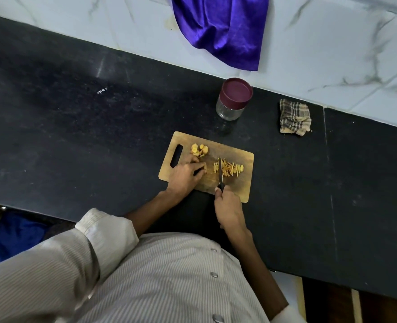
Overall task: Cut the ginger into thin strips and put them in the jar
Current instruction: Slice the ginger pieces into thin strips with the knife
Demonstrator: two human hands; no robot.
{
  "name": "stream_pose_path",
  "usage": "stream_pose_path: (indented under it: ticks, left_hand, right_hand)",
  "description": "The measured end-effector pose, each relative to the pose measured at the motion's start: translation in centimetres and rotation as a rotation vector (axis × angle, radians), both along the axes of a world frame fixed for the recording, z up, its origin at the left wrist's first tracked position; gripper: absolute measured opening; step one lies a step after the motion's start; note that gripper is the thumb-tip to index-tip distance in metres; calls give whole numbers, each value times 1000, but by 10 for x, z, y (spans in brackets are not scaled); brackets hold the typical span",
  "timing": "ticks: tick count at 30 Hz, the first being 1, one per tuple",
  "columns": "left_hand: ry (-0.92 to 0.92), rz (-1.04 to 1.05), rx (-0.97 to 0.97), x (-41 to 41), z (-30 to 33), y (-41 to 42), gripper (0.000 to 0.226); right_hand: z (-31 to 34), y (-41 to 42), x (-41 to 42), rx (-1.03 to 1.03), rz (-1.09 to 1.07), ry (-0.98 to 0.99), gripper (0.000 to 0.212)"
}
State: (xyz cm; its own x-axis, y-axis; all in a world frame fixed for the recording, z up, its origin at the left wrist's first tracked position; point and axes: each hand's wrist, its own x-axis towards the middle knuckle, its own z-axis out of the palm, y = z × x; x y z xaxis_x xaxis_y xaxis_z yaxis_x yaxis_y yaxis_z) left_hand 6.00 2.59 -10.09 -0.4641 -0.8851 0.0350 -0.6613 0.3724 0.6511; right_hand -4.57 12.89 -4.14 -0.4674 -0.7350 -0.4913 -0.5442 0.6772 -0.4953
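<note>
A wooden cutting board lies on the dark counter. A small heap of ginger slices sits near its handle hole. Thin ginger strips are piled at the board's middle right. My left hand rests on the board with curled fingers pinching a small ginger piece. My right hand grips the black handle of a knife, whose blade points away from me along the left edge of the strips. A glass jar with a maroon lid on stands behind the board.
A folded checked cloth lies to the right of the jar. A purple fabric hangs on the white marbled wall behind. The black counter stretches left and right of the board.
</note>
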Motion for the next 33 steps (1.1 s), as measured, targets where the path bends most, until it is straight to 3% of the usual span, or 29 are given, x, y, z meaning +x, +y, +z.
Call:
stream_pose_path:
  ticks: [9,33]
  left_hand:
    - [43,8,-2,1,1,1,27]
    - [-6,-26,-12,-2,-1,-1,24]
  right_hand:
    - [-5,-2,10,40,126,16,33]
    - [-4,-2,15,158,172,71,33]
